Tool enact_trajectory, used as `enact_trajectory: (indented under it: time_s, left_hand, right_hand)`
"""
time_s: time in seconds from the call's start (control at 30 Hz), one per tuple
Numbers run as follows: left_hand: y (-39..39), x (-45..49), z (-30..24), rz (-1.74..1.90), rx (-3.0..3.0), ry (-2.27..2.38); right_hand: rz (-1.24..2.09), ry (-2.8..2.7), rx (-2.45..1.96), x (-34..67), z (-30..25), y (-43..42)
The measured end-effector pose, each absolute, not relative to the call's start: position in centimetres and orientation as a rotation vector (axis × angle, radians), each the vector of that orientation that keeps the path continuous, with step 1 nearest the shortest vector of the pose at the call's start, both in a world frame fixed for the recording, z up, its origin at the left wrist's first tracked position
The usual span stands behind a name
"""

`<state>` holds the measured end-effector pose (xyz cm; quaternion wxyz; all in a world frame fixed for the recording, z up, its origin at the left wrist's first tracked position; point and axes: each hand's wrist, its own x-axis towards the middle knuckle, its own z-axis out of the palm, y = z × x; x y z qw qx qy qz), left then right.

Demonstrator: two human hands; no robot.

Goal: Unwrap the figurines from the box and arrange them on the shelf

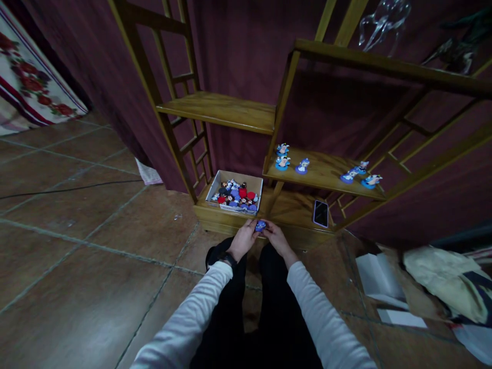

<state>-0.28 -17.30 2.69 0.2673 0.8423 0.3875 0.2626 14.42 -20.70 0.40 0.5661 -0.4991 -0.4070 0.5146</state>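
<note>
Between my two hands is a small figurine (260, 225) with a purple-blue base, held in front of the lowest shelf. My left hand (244, 239) grips it from the left, and my right hand (275, 237) closes on its right side. Just beyond them stands a white cardboard box (213, 190) filled with several small figurines, with red, purple and dark bases showing. Upright on the right-hand shelf are several figurines: a purple one (302, 166) near the middle, blue-based ones (283, 163) at the left, and a group (349, 175) at the right end.
A wooden display rack (223, 110) fills the space ahead. A phone (321, 213) lies on its lowest shelf at right. A glass horse figure (384, 23) stands on the upper right shelf. White packaging (378, 277) and a cloth bag (446, 282) lie on the floor at right.
</note>
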Motion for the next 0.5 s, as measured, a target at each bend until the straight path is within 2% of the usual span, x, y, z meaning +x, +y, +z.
enact_trajectory:
  time_s: [0.27, 0.5]
  left_hand:
    - [-17.61, -0.55, 3.45, 0.501, 2.524, 1.075]
    - [-17.71, -0.42, 3.35, 0.53, 2.586, 1.021]
  right_hand:
    - [1.084, -1.079, -1.238, 14.67, -0.14, -20.32]
    - [1.082, -1.119, -1.258, 14.9, -0.24, -20.33]
